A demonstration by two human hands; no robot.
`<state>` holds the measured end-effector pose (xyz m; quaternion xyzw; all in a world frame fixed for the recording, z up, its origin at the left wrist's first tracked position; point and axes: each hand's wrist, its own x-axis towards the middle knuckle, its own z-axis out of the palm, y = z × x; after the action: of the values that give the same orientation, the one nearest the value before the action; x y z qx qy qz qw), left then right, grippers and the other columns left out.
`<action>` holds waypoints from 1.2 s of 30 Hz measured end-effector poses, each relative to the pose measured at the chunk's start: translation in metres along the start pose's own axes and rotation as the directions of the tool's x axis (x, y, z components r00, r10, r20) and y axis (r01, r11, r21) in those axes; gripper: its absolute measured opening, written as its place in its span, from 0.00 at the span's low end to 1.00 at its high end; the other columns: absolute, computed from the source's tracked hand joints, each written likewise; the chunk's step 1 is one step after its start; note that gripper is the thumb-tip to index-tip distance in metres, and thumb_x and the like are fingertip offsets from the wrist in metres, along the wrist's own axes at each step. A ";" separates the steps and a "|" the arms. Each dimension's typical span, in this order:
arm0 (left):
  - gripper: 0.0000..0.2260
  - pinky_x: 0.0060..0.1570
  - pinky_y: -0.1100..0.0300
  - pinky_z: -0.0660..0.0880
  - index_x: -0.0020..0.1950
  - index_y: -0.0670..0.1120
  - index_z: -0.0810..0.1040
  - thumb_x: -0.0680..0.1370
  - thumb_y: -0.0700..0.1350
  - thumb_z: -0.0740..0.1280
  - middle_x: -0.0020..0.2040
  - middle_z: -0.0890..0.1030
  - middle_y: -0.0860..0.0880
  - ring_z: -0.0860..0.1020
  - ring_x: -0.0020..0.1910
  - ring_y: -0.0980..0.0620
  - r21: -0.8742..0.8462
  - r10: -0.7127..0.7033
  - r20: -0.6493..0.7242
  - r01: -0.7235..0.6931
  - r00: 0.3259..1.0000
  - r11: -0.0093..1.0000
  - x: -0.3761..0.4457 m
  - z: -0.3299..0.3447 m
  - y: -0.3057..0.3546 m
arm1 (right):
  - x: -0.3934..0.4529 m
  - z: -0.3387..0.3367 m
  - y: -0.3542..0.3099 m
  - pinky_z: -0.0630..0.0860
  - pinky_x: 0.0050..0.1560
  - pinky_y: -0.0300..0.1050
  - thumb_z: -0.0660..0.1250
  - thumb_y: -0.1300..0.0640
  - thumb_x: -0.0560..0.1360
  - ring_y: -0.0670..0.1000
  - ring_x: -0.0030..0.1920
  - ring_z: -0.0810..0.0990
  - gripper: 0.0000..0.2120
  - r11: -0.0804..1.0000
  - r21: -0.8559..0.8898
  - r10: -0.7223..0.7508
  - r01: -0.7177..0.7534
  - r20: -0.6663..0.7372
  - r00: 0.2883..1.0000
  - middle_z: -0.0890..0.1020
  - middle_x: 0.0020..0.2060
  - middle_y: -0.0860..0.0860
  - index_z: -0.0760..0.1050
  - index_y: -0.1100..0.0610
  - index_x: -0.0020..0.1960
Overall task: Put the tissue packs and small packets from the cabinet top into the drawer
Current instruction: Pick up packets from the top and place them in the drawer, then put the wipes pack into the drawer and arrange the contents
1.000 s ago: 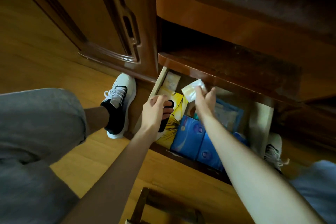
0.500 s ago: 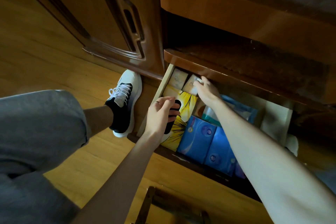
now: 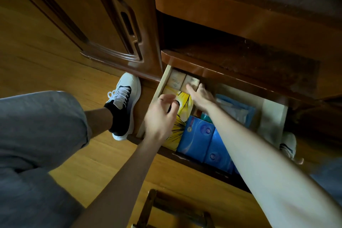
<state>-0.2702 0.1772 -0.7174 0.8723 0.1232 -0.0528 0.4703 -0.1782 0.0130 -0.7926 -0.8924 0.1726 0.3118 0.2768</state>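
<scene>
The drawer [image 3: 162, 87] stands pulled out under a dark shelf. Two small pale packets lie side by side at its back left, the left packet [image 3: 176, 80] and the right packet [image 3: 192, 79]. My right hand [image 3: 201, 97] reaches in with straight fingers pressing on the right packet. A yellow tissue box [image 3: 183, 116] fills the left side. My left hand [image 3: 160, 116] curls its fingers over this box, thumb by its black oval opening. Blue tissue packs [image 3: 197, 135] stand along the front, partly under my right forearm.
A clear-and-blue plastic bag [image 3: 236, 108] lies in the drawer's right part. My left shoe [image 3: 124, 103] is planted beside the drawer, my right shoe [image 3: 288, 146] past its right end. A carved cabinet door [image 3: 111, 24] rises at left. A wooden frame [image 3: 166, 209] sits near the bottom edge.
My right hand carried a pale packet down to the drawer's back left, set it beside the other packet and now presses on it. My left hand shifted slightly along the yellow box.
</scene>
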 end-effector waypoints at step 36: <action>0.10 0.49 0.51 0.77 0.58 0.52 0.82 0.79 0.49 0.65 0.59 0.82 0.51 0.76 0.62 0.48 0.334 0.950 0.201 -0.929 0.238 0.162 -0.054 -0.010 0.495 | -0.379 -0.477 0.147 0.70 0.66 0.54 0.66 0.52 0.76 0.56 0.66 0.73 0.15 0.995 -0.101 -0.101 -0.027 -0.995 -0.015 0.78 0.63 0.51 0.77 0.50 0.63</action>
<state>-0.1921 -0.0840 -0.3008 0.8345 -0.4415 0.2495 0.2156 -0.3123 -0.3384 -0.2914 -0.8640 0.2801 -0.4166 0.0390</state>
